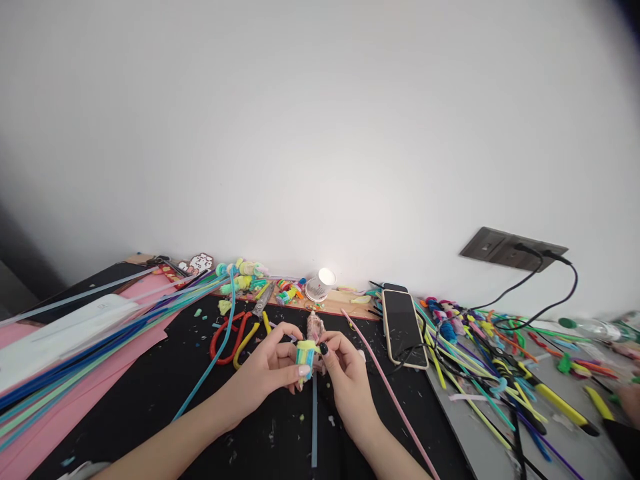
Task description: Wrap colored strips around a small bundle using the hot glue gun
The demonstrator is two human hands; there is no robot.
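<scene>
Between my two hands is a small fuzzy piece striped in yellow, blue and green, made of pipe cleaner. My left hand pinches it from the left, its thumb across the lower front. My right hand holds its upper right edge, with thumb and forefinger pressed together. Just behind it stands a brownish-pink fuzzy figure, partly hidden by the fingers. A thin blue-grey stick points down from below the hands over the black mat.
Red-handled scissors and a blue pipe cleaner lie left. A white cup stands behind. To the right are a pink pipe cleaner, a phone, yellow-black pliers and a person's hand at the edge.
</scene>
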